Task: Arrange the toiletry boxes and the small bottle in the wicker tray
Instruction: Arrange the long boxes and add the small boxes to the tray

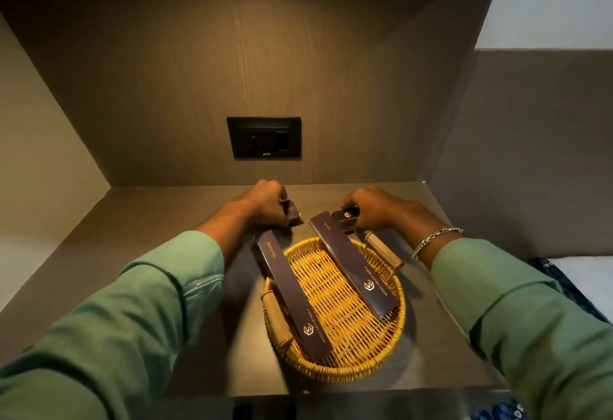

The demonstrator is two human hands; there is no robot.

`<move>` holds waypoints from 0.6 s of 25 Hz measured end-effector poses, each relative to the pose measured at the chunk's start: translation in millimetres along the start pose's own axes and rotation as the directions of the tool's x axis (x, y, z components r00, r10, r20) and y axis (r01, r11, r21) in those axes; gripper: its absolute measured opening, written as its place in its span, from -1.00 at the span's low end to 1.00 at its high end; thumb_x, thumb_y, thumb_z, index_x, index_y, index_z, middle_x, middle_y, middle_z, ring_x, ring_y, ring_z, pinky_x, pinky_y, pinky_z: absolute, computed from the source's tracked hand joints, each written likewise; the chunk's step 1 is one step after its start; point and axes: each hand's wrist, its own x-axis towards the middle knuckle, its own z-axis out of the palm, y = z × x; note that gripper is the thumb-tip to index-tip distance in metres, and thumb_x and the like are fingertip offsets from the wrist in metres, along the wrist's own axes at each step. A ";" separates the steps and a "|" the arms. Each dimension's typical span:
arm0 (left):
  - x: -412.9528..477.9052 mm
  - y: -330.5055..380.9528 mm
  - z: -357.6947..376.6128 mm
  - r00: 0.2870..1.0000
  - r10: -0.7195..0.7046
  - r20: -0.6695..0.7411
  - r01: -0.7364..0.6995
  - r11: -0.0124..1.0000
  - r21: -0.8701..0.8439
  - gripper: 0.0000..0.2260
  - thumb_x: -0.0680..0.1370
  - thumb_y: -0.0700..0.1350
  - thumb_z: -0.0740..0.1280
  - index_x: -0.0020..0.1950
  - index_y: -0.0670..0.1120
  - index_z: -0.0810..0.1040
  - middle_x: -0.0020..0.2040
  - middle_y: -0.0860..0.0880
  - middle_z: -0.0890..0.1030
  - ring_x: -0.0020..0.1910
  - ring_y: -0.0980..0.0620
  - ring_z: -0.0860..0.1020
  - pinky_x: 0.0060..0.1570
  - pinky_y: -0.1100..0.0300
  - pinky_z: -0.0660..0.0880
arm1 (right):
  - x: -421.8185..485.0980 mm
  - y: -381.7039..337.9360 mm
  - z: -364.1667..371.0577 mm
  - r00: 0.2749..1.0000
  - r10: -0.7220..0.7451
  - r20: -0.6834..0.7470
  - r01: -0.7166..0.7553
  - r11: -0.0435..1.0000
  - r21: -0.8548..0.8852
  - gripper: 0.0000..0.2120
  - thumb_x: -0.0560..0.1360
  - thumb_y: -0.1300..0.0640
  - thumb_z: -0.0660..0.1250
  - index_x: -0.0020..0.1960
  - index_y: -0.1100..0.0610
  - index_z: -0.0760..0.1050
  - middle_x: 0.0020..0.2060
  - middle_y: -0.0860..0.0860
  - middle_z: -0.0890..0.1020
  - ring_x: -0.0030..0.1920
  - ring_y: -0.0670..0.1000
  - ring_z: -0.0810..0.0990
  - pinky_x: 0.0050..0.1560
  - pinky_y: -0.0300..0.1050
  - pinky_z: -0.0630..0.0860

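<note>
Left hand point(265, 202) grips a small dark box point(293, 214) just beyond the wicker tray point(335, 371). Right hand point(371, 209) grips a second small box point(346, 219) beyond the tray's far rim. Two long boxes point(355, 265) lie aslant across the tray, overhanging its rim. Bottle not visible. Step: fetching small boxes. Next, probably: carry both into the tray's bare middle.

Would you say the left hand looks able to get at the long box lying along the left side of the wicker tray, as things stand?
Probably yes, once freed: the long box lies uncovered just below the left hand, but that hand is holding a small box.
</note>
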 end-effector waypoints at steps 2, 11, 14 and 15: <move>-10.2 10.1 -11.4 0.995 0.037 -0.096 -0.040 0.999 -0.027 -0.54 0.31 -0.05 0.55 0.17 -0.08 0.56 0.03 -0.06 0.61 -0.12 0.04 0.53 -0.23 0.20 0.45 | -9.9 3.4 -11.5 0.999 -0.024 -0.046 0.024 1.000 0.006 -0.52 0.29 0.19 0.54 0.18 0.11 0.53 0.07 0.11 0.61 0.07 0.10 0.57 0.06 0.02 0.55; -107.3 79.5 -1.7 0.989 0.147 -0.024 -0.139 0.969 0.203 -0.54 0.31 0.19 0.50 0.06 -0.03 0.53 -0.07 0.00 0.56 -0.03 -0.01 0.50 0.01 0.02 0.42 | -109.1 -20.6 -37.6 0.934 -0.350 -0.068 0.349 0.937 -0.027 -0.44 0.28 0.06 0.52 0.25 0.03 0.48 0.03 -0.11 0.51 0.01 -0.13 0.45 -0.14 -0.38 0.31; -120.8 92.0 19.3 0.989 0.151 0.002 -0.144 0.936 0.320 -0.57 0.30 0.21 0.49 -0.02 -0.02 0.51 -0.12 0.01 0.56 -0.09 0.01 0.46 -0.02 0.03 0.28 | -138.0 -30.9 -16.4 0.907 -0.419 0.038 0.421 0.906 -0.055 -0.49 0.27 -0.02 0.49 0.19 -0.01 0.48 0.02 -0.09 0.48 0.02 -0.11 0.43 -0.02 -0.24 0.46; -124.0 94.3 26.0 0.989 0.149 0.007 -0.142 0.927 0.346 -0.57 0.29 0.22 0.49 -0.03 -0.03 0.51 -0.13 0.02 0.56 -0.10 0.00 0.46 0.00 0.01 0.28 | -144.4 -34.0 -9.9 0.899 -0.433 0.071 0.437 0.897 -0.067 -0.50 0.26 -0.04 0.49 0.17 0.00 0.48 0.02 -0.07 0.47 0.03 -0.08 0.43 0.01 -0.15 0.50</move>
